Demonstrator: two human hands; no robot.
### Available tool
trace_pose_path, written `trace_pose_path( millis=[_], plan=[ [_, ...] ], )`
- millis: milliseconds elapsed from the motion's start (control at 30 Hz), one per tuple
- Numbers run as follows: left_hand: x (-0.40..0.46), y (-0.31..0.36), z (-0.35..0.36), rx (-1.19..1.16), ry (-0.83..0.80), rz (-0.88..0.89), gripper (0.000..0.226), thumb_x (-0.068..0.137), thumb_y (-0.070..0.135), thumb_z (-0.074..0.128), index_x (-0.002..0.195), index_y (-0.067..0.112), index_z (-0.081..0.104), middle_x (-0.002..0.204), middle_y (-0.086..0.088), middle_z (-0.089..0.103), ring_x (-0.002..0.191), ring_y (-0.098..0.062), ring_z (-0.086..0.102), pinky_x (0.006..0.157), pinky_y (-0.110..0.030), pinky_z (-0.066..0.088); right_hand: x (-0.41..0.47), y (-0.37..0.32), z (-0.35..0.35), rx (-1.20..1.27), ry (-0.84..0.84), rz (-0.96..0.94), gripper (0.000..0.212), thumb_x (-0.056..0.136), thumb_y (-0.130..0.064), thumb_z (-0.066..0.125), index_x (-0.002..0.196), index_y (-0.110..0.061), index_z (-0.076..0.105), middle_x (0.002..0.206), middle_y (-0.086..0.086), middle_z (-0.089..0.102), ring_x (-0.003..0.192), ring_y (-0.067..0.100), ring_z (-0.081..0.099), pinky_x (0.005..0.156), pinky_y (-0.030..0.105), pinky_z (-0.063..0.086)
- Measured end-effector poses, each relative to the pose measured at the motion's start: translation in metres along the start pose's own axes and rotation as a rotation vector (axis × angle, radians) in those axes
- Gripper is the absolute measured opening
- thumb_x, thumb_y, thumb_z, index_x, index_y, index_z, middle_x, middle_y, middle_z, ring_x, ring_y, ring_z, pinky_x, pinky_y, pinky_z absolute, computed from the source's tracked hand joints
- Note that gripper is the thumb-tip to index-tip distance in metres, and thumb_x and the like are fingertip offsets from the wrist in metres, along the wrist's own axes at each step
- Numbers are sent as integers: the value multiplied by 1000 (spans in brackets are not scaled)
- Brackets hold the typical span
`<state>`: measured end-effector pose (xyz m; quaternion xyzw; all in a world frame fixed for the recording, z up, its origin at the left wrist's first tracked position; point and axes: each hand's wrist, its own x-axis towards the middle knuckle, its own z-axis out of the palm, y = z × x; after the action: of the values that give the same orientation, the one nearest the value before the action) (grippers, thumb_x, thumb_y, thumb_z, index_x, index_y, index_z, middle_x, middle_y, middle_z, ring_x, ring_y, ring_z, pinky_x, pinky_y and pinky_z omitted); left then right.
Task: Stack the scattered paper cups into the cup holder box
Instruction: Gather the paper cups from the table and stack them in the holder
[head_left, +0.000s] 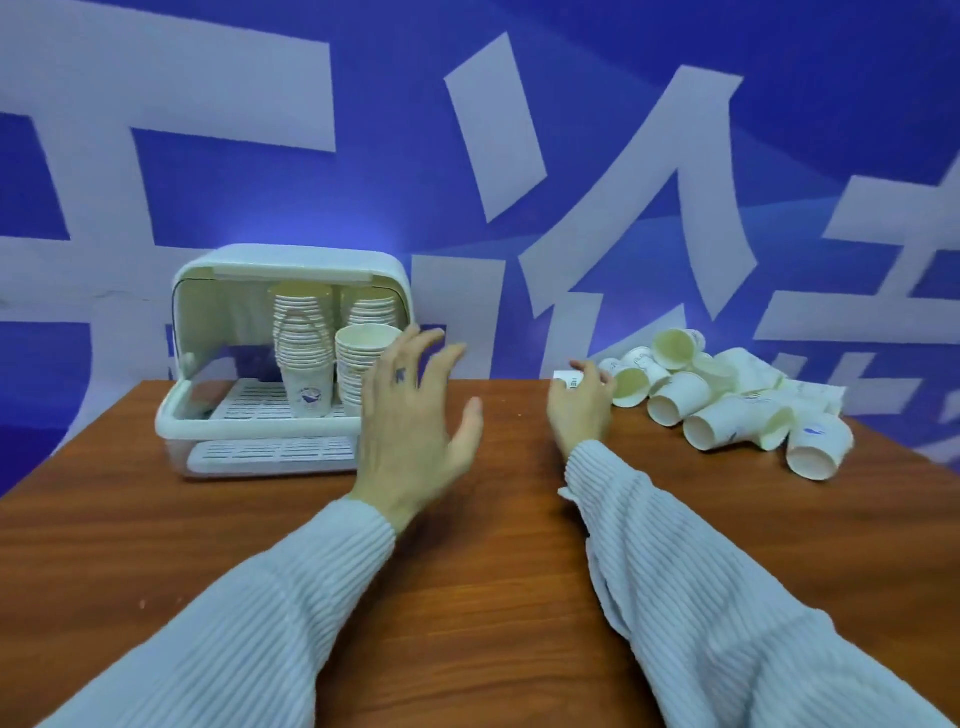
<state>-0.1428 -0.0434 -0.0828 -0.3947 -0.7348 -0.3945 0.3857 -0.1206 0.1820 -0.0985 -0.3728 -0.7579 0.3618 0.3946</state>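
Note:
A white cup holder box (197, 415) stands at the table's far left with its lid swung up. Inside it are three stacks of paper cups (304, 353), upright and nested. My left hand (410, 415) hovers just right of the box with fingers spread and nothing in it. A pile of white paper cups (727, 400) lies scattered on its sides at the far right. My right hand (582, 400) reaches to the pile's left edge and grips a white paper cup (566, 379), which my fingers mostly hide.
The wooden table (493, 597) stretches toward me, with my two light ribbed sleeves (701, 597) across it. A blue wall with large white characters (519, 156) stands right behind the table's far edge. Bare wood lies between the box and the pile.

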Motion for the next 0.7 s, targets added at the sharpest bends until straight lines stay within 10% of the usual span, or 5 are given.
trace_pose_path(
  millis=[333,533,700],
  plan=[
    [-47,18,39,-2,-418,-10,68,91,42,64,152,25,39,161,-5,34,152,-25,24,120,-51,30,17,32,-22,100,-179,-19,17,95,-22,62,96,-16,78,101,-5,72,99,16,67,79,28,53],
    [-54,9,44,142,-501,-77,101,87,43,70,163,19,8,145,-15,51,124,-33,55,102,-45,45,-55,7,-49,321,-783,-236,18,99,-10,59,88,-5,72,70,-8,68,57,16,57,51,21,45],
    [-56,7,48,143,-467,-146,88,89,46,68,158,9,28,132,-14,57,111,-34,58,92,-45,47,1,32,-34,83,-166,-109,18,95,-33,58,95,-25,74,95,-9,72,88,11,68,74,27,48]
  ],
)
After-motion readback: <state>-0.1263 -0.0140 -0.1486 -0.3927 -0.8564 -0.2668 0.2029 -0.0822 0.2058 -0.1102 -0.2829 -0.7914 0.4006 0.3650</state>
